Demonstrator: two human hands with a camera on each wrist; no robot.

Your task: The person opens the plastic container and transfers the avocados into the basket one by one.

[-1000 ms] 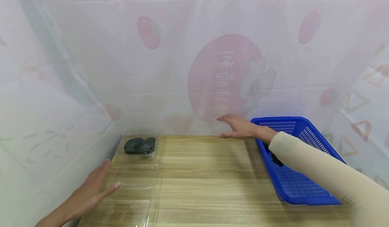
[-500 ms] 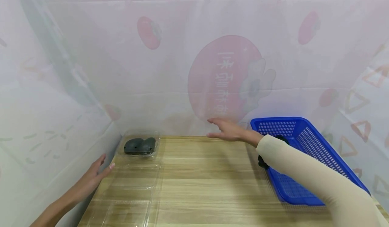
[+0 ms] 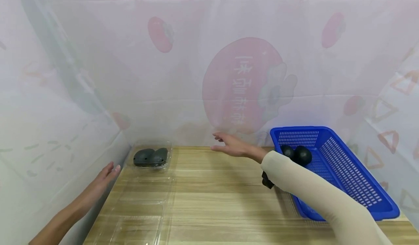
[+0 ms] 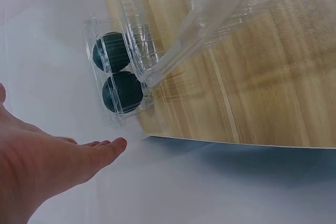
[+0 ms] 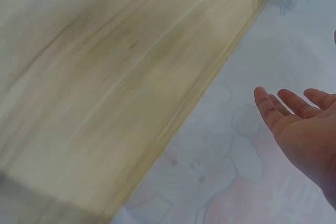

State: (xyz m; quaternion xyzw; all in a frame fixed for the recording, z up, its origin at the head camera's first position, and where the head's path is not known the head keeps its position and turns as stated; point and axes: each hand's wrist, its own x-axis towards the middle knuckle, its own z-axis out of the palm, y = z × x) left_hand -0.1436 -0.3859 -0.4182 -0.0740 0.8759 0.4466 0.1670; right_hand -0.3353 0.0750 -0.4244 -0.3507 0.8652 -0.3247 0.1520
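Note:
My left hand (image 3: 104,181) hovers beside the table's left edge, fingers extended, holding nothing. In the left wrist view this hand (image 4: 55,161) has its palm turned up near a clear plastic container (image 4: 118,121). Two dark green, avocado-like fruits (image 3: 144,157) sit in that container at the back left. Over the back of the table my right hand (image 3: 232,145) reaches leftward, with nothing in it. Its fingers (image 5: 269,106) are loosely bent and apart in the right wrist view. Clear, open plastic packaging (image 3: 162,221) lies in front of the filled container.
A blue perforated basket (image 3: 381,210) stands on the right, with two dark round fruits (image 3: 302,155) visible; my right sleeve (image 3: 314,188) hides part of it. Printed sheeting (image 3: 183,74) walls the back and sides of the wooden table (image 3: 212,201).
My right hand has moved left, away from the basket, uncovering the two fruits in it. My left hand has drawn back slightly left. The container's fruits have stayed still.

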